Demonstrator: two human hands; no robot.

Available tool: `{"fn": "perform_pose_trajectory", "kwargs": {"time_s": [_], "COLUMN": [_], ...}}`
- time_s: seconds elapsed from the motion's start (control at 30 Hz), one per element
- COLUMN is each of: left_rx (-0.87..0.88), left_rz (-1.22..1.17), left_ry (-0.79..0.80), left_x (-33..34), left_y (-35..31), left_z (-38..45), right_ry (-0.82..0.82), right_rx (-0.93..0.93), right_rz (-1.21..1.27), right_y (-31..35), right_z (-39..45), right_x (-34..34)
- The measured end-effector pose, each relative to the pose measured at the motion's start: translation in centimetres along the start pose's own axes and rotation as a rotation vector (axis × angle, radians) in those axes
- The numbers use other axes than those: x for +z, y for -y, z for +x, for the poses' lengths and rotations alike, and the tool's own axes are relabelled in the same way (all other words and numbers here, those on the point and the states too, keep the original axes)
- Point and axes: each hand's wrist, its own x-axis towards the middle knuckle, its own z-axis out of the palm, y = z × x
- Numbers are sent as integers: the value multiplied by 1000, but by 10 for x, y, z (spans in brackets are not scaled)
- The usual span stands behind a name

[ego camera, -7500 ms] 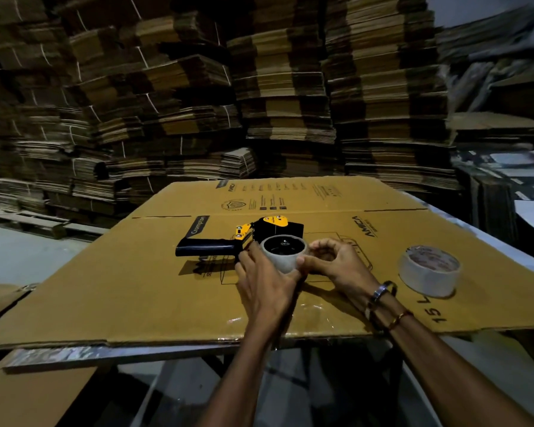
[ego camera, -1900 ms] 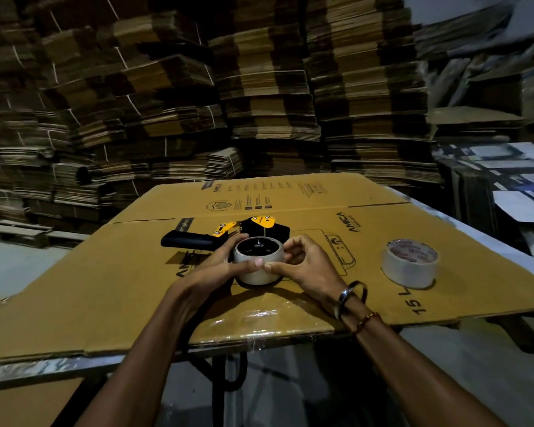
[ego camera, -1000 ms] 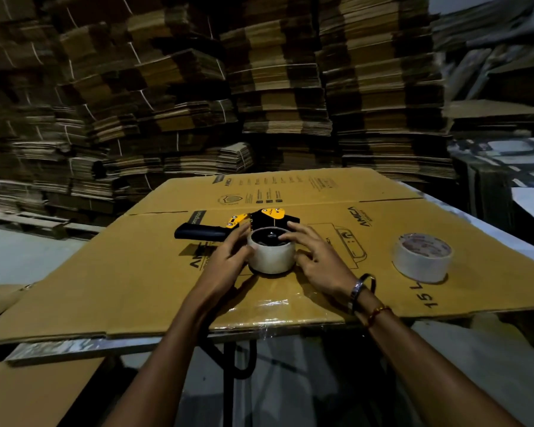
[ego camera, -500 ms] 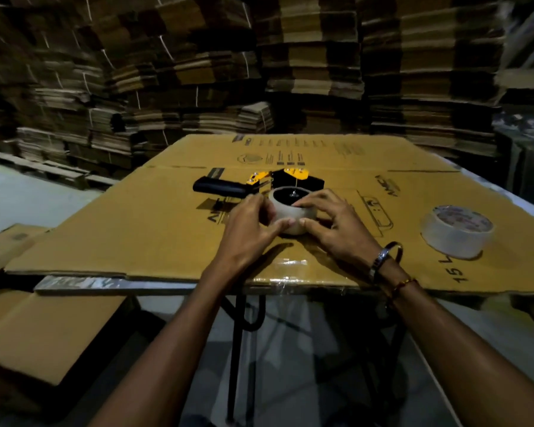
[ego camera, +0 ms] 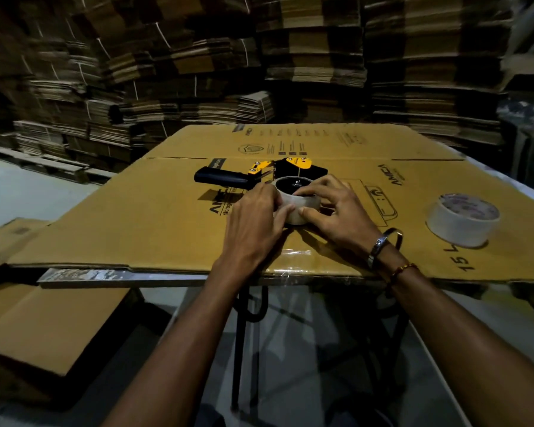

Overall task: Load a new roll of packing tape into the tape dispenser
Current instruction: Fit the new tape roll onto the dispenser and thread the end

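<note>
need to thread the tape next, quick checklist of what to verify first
1. Tape roll sits on the tape dispenser: ok.
2. Roll pushed fully home on the hub: cannot tell.
3. Left hand and right hand both touch the roll's wall: ok.
4. Loose tape end found: cannot tell, fingers cover it.
5. Dispenser lies flat on the cardboard sheet, handle pointing left: ok.
6. Spare tape roll stands apart, to the right: ok.

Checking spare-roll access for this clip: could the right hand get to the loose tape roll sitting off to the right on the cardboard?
Probably yes. The loose tape roll stands alone on the cardboard sheet with nothing between it and the right hand, though that hand is busy on the mounted roll.
</note>
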Motion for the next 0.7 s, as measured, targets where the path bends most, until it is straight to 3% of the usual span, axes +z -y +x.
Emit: {"fn": "perform_pose_trajectory", "kwargs": {"time_s": [0.33, 0.57, 0.7], "left_rx": [20, 125, 100], "left_rz": [15, 0, -95], "left_ry": [-8, 74, 95], "left_x": [0, 2, -2], "left_y": [2, 12, 15], "left_z": [2, 11, 11], "right_ry": [4, 56, 47], "right_rx": [6, 40, 21], "right_rz": [-21, 85, 73], "right_y": [2, 2, 4], "right_z": [-1, 1, 4], "right_x": [1, 1, -1]}}
